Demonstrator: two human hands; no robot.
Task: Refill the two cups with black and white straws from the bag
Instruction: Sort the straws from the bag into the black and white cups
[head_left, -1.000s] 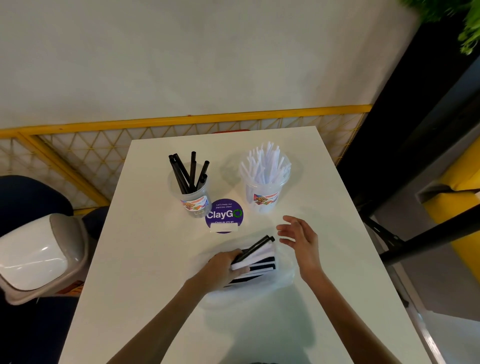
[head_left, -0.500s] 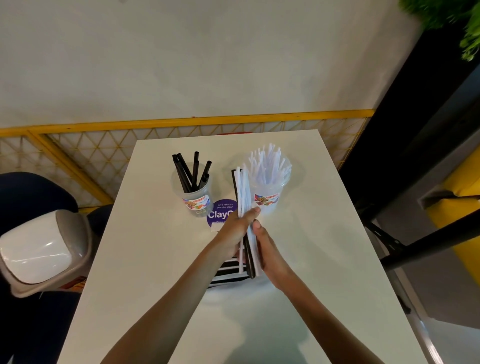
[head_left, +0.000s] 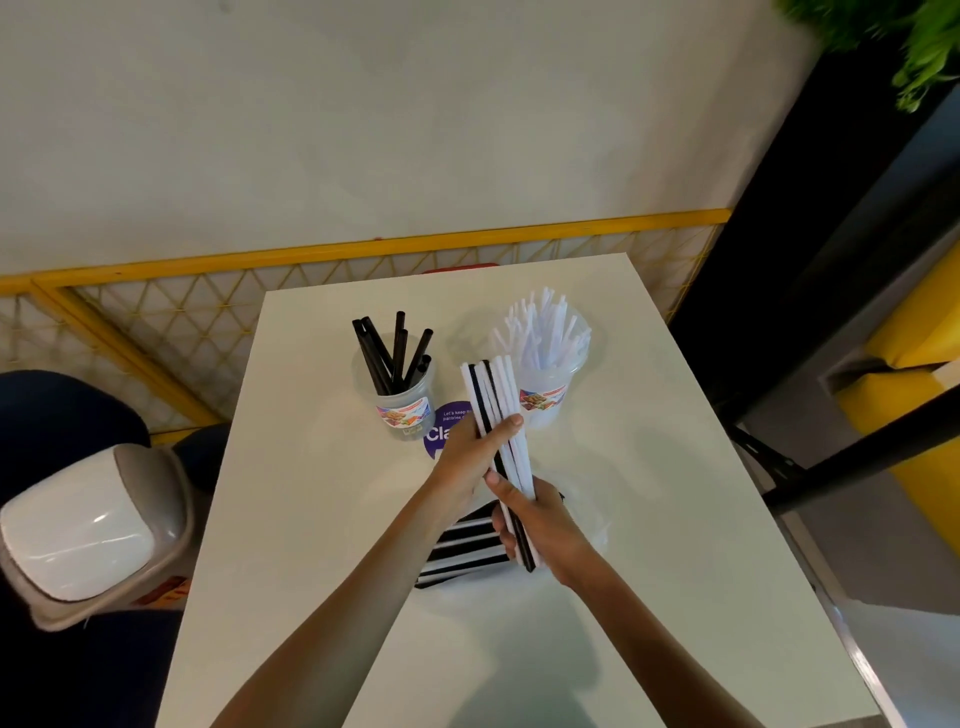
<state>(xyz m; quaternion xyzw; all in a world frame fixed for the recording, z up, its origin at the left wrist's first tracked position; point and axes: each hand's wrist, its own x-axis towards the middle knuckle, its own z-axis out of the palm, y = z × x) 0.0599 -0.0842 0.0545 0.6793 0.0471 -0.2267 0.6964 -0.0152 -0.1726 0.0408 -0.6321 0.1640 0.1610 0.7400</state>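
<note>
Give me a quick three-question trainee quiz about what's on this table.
1. True or false: both the left hand and the right hand hold the straw bundle.
2. The left cup holds: A white straws, B black straws, C nothing.
3. Fill in: the purple sticker lies ___ the two cups.
Key: 1 true; 2 B; 3 between.

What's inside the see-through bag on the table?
Black and white straws lie inside the bag. The right hand, gripping a bunch of straws with the left hand, covers the rest, so how many remain cannot be seen.
</note>
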